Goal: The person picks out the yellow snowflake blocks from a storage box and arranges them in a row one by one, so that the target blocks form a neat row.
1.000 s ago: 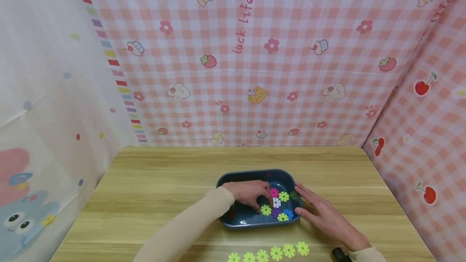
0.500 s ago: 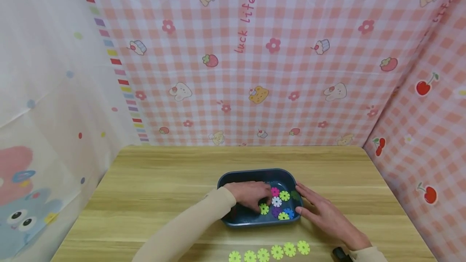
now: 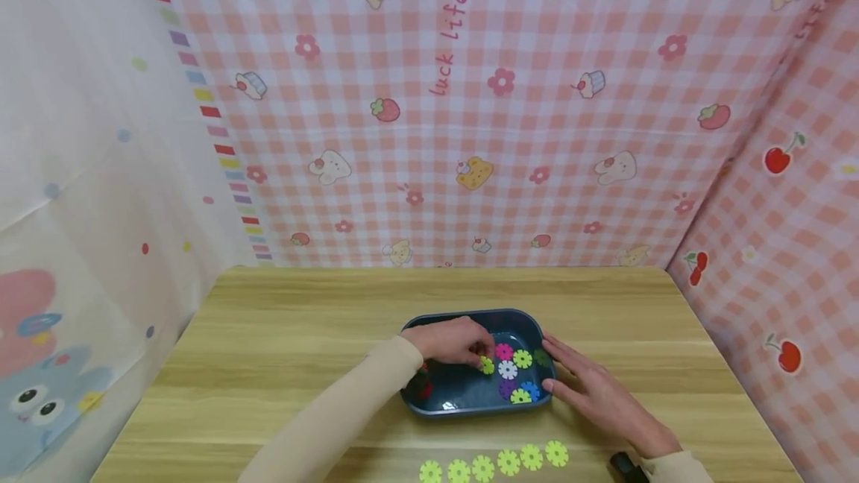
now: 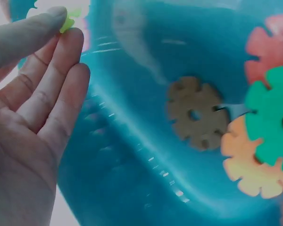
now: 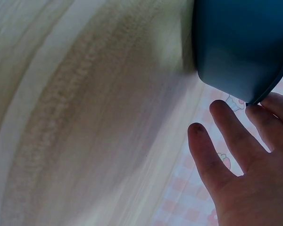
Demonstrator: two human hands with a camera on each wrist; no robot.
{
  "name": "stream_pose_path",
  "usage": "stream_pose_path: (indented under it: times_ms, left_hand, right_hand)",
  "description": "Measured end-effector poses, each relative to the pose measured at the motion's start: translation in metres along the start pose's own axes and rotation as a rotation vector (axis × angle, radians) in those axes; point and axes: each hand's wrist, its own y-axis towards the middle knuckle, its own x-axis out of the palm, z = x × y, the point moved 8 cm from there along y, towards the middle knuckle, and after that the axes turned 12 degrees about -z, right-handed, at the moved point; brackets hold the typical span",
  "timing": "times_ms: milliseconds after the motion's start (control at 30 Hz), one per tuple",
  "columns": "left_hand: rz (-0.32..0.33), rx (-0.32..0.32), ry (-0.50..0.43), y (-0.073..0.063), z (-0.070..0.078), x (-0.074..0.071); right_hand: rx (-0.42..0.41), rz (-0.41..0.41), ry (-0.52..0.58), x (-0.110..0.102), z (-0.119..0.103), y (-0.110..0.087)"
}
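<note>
My left hand (image 3: 451, 341) reaches into a dark blue bin (image 3: 463, 414) and pinches a yellow-green notched disc (image 3: 486, 365) between thumb and fingertips. In the left wrist view that disc (image 4: 71, 20) shows only in part behind the thumb. Pink (image 3: 504, 352), white (image 3: 508, 370), purple, blue and yellow-green discs lie at the bin's right end. Brown (image 4: 198, 114), green (image 4: 276, 117), orange and red discs lie at the other end. My right hand (image 3: 600, 397) touches the bin's right side with its fingers spread and fairly straight.
A row of several yellow-green discs (image 3: 508, 462) lies on the wooden table (image 3: 302, 364) in front of the bin. A black object (image 3: 627, 466) sits at the right wrist. Pink checked cloth (image 3: 403, 133) hangs behind the table's far edge.
My left hand has drawn up and slightly left inside the bin, lifting the yellow-green disc away from the spot where it lay. The right hand stays at the bin's side.
</note>
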Motion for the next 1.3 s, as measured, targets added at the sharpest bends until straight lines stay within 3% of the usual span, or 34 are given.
stream_pose_path:
  times_ms: [333,633,900,1300]
  left_hand:
    - [0.158,0.016,-0.075,-0.032,0.013,-0.029]
    - [0.289,0.065,-0.069,-0.061,0.027,-0.039]
    - [0.397,0.072,-0.065,-0.092,0.037,-0.036]
    - [0.518,0.038,-0.229,-0.134,0.039,-0.018]
  right_hand:
    - [-0.005,-0.007,-0.001,0.003,-0.003,0.0]
    - [-0.003,-0.018,-0.008,0.003,-0.002,-0.001]
    - [-0.001,-0.012,0.002,0.002,-0.003,0.0]
    - [-0.002,-0.008,-0.029,-0.001,-0.005,0.002]
